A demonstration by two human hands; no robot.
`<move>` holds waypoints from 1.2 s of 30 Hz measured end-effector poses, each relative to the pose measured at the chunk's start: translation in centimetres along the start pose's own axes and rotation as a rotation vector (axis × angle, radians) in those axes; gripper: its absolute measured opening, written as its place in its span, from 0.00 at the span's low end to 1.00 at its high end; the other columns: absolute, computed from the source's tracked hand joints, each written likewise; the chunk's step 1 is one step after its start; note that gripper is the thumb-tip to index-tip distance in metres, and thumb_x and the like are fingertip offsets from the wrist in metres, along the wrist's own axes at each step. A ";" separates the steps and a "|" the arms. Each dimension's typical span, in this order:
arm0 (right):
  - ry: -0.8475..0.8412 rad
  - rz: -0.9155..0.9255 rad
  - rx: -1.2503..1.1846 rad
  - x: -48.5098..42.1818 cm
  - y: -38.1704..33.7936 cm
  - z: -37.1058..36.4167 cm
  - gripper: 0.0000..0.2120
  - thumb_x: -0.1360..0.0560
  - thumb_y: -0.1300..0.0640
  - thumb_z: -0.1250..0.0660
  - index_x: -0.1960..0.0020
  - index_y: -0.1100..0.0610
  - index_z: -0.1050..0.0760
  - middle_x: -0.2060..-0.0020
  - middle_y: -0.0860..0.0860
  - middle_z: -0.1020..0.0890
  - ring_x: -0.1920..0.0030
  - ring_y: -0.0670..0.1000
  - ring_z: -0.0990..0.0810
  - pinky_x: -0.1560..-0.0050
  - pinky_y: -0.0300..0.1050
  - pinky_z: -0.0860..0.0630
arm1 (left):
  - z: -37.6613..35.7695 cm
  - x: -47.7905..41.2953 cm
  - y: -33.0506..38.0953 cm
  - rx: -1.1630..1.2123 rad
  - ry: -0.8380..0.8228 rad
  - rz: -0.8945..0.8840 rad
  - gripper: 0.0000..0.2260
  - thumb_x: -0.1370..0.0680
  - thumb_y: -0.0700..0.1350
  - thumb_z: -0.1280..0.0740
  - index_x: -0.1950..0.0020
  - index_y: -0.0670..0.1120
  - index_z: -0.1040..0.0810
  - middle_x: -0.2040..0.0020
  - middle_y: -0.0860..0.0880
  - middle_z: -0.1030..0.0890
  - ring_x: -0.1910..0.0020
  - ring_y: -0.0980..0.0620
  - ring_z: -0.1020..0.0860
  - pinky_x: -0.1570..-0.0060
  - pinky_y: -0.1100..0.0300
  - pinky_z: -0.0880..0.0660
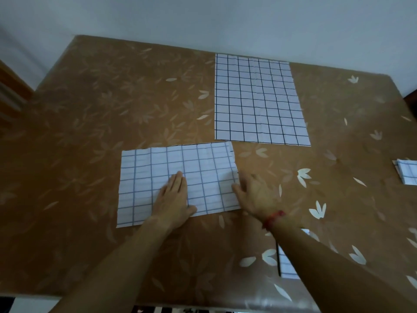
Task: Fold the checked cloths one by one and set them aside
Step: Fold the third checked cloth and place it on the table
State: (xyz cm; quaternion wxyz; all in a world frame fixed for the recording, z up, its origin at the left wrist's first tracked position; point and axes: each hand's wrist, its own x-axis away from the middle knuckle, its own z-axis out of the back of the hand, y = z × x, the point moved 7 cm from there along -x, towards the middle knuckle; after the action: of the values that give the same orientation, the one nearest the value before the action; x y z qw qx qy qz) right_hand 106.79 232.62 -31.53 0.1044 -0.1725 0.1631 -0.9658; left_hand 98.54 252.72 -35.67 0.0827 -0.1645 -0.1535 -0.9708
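A white cloth with a blue check [158, 177], folded once, lies in the middle of the table. My left hand [174, 197] presses flat on its near middle with straight fingers. My right hand [252, 195] rests at the cloth's right edge, its fingers on the fabric. A larger unfolded checked cloth [257, 98] lies flat beyond it. A small folded checked cloth [407, 173] sits at the right edge of view. Another checked cloth [286, 265] shows partly under my right forearm.
The table [101, 109] wears a brown cover with pale leaf prints. A white wall runs behind it. A wooden piece stands at the far left. The table's near edge runs along the bottom of the view.
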 end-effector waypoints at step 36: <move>-0.031 -0.385 -0.777 -2.5 2.2 -1.2 0.18 0.38 0.39 0.26 0.59 0.52 0.18 0.63 0.48 0.15 0.58 0.51 0.16 0.52 0.52 0.19 | 0.7 3.2 1.3 0.111 0.067 -0.105 0.46 0.27 0.62 0.34 0.22 0.45 0.57 0.21 0.48 0.59 0.24 0.53 0.61 0.28 0.58 0.60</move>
State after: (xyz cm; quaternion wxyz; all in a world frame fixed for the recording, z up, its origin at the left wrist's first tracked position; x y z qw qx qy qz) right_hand 108.98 231.54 -34.15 -0.1480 -0.2406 0.4778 -0.8318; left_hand 96.05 251.41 -33.64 0.0459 -0.1191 -0.2126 -0.9688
